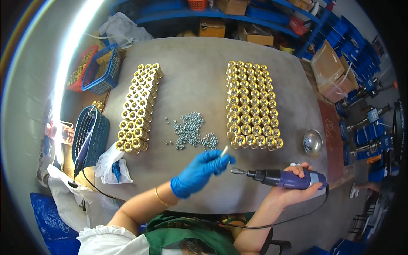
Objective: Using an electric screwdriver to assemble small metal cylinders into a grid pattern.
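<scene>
Evidently we are partway through, judging by what lies out on the grey metal-topped table [191, 76]. Two blocks of short, brass-coloured metal cylinders stand in close rows: a narrower left block [138, 104], three across, and a wider right block [255, 104], five across. Between them, toward the near side, we see a loose heap of small silvery nut-like pieces [187, 131], a few strayed to its left. We take that heap as the share not yet used. The cylinders' tops show darker centres, but they are too small for us to tell which ones, if any, already have a piece fitted, so we cannot say which block is finished.

Our left hand [197, 173], in a blue glove, pinches a slim pale stick-like piece [225, 151] near the close edge of the heap, apart from both blocks. Our bare right hand [290, 195] is wrapped around a purple-and-black corded power driver [272, 177], its metal socket tip [239, 171] pointing left and touching no cylinder; no fastening is under way. Farther right sits a shiny round metal bowl [313, 143], its contents too unclear for us to count toward what is left.
</scene>
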Action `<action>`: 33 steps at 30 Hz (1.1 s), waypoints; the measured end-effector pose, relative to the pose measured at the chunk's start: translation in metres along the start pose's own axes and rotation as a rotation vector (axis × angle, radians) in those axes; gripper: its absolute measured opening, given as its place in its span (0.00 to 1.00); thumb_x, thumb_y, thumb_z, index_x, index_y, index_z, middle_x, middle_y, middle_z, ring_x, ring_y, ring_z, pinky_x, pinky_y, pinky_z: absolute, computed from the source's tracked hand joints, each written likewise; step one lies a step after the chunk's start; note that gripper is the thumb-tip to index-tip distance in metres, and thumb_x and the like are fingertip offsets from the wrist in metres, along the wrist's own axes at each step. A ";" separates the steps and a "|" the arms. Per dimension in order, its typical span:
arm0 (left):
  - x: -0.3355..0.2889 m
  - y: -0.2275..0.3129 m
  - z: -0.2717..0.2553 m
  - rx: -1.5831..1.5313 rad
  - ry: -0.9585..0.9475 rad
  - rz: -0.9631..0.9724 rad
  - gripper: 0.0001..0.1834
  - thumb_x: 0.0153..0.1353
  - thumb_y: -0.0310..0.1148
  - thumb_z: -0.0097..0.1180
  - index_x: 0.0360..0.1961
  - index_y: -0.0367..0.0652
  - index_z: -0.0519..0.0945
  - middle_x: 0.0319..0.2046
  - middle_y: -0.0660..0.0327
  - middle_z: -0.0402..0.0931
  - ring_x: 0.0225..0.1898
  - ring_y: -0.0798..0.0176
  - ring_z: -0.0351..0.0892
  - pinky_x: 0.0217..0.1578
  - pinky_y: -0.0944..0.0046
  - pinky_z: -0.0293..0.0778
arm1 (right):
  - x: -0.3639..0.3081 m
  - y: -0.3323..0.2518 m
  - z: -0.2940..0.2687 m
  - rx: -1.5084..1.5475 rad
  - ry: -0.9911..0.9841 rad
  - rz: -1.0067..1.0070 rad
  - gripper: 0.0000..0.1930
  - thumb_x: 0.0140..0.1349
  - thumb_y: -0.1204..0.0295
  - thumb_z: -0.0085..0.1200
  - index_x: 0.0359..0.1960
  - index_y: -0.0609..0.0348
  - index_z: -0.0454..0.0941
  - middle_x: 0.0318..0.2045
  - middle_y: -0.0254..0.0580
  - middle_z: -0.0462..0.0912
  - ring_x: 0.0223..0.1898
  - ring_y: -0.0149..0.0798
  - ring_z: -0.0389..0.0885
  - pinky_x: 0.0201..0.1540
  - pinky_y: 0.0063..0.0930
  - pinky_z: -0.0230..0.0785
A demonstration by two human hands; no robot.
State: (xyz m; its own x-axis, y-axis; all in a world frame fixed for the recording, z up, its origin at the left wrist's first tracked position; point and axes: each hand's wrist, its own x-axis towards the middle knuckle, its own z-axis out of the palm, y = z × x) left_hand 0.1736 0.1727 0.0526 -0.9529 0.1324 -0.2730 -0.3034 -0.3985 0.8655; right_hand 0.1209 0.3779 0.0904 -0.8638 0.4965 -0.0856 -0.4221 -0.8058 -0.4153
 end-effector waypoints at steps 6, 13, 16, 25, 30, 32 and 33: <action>-0.022 -0.015 0.020 -0.610 -0.007 -0.108 0.18 0.60 0.42 0.49 0.45 0.39 0.73 0.29 0.69 0.68 0.28 0.73 0.63 0.30 0.74 0.61 | -0.006 0.009 -0.006 0.041 0.025 0.055 0.24 0.56 0.52 0.51 0.37 0.63 0.65 0.32 0.42 0.69 0.22 0.28 0.66 0.25 0.16 0.65; -0.029 -0.009 0.029 -0.789 -0.120 -0.207 0.20 0.61 0.42 0.48 0.51 0.44 0.69 0.31 0.74 0.67 0.30 0.78 0.62 0.32 0.75 0.61 | -0.007 0.014 -0.020 0.192 0.063 0.161 0.24 0.55 0.53 0.52 0.40 0.63 0.64 0.32 0.42 0.71 0.22 0.29 0.68 0.26 0.18 0.66; -0.025 -0.013 0.019 -0.733 -0.168 -0.185 0.20 0.61 0.40 0.50 0.52 0.46 0.70 0.33 0.72 0.67 0.32 0.78 0.62 0.34 0.75 0.62 | -0.004 0.020 -0.028 0.215 0.028 0.201 0.25 0.55 0.53 0.53 0.41 0.63 0.63 0.32 0.43 0.71 0.22 0.29 0.68 0.27 0.19 0.66; 0.051 0.040 -0.135 1.167 0.504 0.552 0.11 0.58 0.37 0.53 0.30 0.39 0.79 0.22 0.49 0.75 0.19 0.58 0.72 0.25 0.63 0.69 | 0.006 0.015 -0.041 0.174 0.001 0.213 0.25 0.52 0.54 0.56 0.37 0.65 0.65 0.33 0.46 0.70 0.25 0.31 0.71 0.32 0.19 0.71; 0.064 0.050 -0.157 1.133 0.410 0.338 0.13 0.60 0.37 0.50 0.32 0.36 0.79 0.24 0.56 0.78 0.25 0.66 0.76 0.30 0.66 0.72 | 0.010 0.018 -0.042 0.131 0.083 0.178 0.26 0.54 0.53 0.54 0.41 0.63 0.64 0.32 0.43 0.70 0.23 0.29 0.69 0.27 0.17 0.69; 0.067 0.047 -0.159 1.159 0.406 0.330 0.14 0.61 0.37 0.49 0.32 0.36 0.79 0.24 0.56 0.78 0.25 0.67 0.76 0.30 0.66 0.72 | 0.012 0.018 -0.042 0.124 0.091 0.173 0.26 0.54 0.53 0.54 0.41 0.63 0.64 0.32 0.43 0.70 0.23 0.29 0.69 0.28 0.17 0.69; 0.067 0.046 -0.159 1.161 0.403 0.312 0.14 0.61 0.37 0.49 0.33 0.36 0.79 0.25 0.55 0.78 0.25 0.67 0.76 0.31 0.66 0.72 | 0.013 0.017 -0.042 0.118 0.095 0.169 0.26 0.54 0.53 0.54 0.40 0.63 0.63 0.32 0.43 0.70 0.23 0.29 0.69 0.28 0.17 0.69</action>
State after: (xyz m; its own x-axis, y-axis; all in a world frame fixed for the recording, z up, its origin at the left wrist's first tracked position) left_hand 0.0948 0.0191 0.0075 -0.9788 -0.1897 0.0774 -0.0774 0.6920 0.7178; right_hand 0.1141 0.3836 0.0443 -0.8976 0.3748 -0.2321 -0.3076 -0.9096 -0.2794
